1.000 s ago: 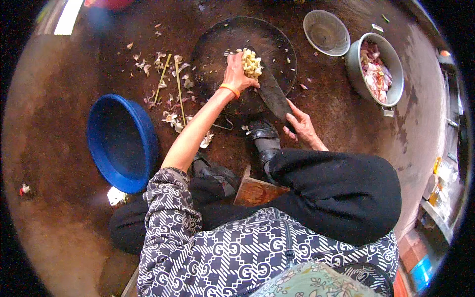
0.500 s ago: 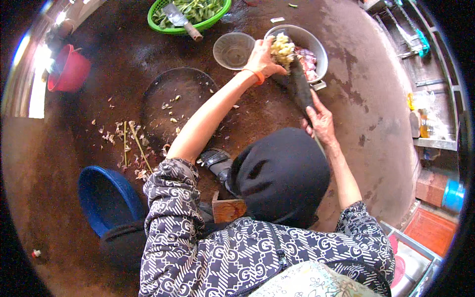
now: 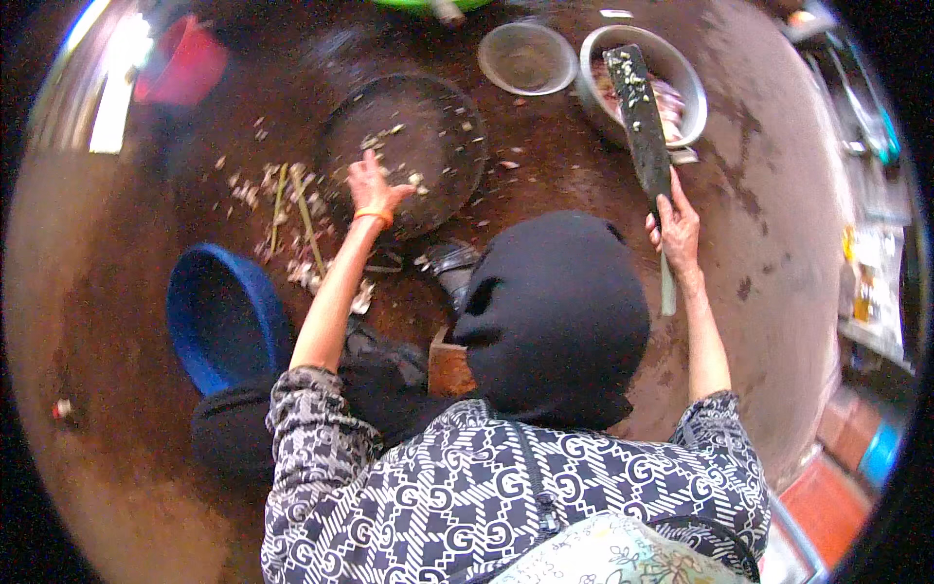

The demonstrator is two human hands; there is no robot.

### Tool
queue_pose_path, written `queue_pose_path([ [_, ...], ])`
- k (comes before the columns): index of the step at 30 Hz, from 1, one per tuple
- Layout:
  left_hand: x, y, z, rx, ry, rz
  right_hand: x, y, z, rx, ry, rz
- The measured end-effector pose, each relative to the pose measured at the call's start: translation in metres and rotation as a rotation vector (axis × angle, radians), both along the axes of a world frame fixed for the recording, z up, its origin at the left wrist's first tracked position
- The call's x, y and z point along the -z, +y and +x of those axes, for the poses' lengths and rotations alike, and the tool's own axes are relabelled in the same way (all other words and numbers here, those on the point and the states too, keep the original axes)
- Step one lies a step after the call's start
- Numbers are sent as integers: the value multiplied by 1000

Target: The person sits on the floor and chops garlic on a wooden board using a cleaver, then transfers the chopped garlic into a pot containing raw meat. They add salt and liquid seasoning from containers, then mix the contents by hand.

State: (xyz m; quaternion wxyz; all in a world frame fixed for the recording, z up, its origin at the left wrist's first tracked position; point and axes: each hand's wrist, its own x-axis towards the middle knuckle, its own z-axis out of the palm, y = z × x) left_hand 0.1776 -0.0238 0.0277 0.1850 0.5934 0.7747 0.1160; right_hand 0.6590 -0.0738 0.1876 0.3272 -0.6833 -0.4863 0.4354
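Note:
My right hand (image 3: 678, 232) is closed around a large knife (image 3: 646, 146) with a broad dark blade and a pale handle end. White chopped bits, which look like garlic, cling to the blade. Its far end extends over a metal pot (image 3: 697, 105) holding pinkish raw meat (image 3: 669, 102). Partly covered by the blade, the pot's other contents are hard to make out. To the left, my left hand (image 3: 376, 188) reaches over a round dark chopping board (image 3: 428, 107), fingers spread. Pale garlic pieces (image 3: 416, 181) lie scattered on the board, one close to my thumb.
A shallow bowl (image 3: 527, 58) stands left of the pot. Peelings and stalks (image 3: 302, 209) litter the floor beside the board. A blue basin (image 3: 229, 316) tilts at my left, and a red bucket (image 3: 185, 63) stands farther off. At the top edge shows a green basket (image 3: 467, 3).
My left hand has left the pot and moved down-left to the chopping board. The pile of chopped garlic is gone from the blade's tip, leaving bits. The whole view has shifted.

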Motion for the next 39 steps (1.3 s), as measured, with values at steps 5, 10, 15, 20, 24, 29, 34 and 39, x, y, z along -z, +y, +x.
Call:
queue_pose_path([
  [5,14,-32,13,-32,-158,60,67,-10,-87,-104,208,-74],
  [10,1,-37,10,-75,-266,160,100,-20,-141,-111,299,-119],
  [15,-5,-13,-22,-59,-185,238,107,-28,-163,55,480,-79],
  [20,2,25,-42,-31,-135,101,109,-13,-161,63,464,-156],
  [24,14,33,-37,4,-66,204,104,-1,-168,-49,408,-205],
  [29,16,10,-23,65,-350,253,102,6,-191,-269,287,-379],
  [34,-1,-47,-33,-92,-330,274,102,28,-202,-640,116,-309],
  [39,-6,-69,-37,-145,-240,127,95,68,-205,-513,262,-308],
])
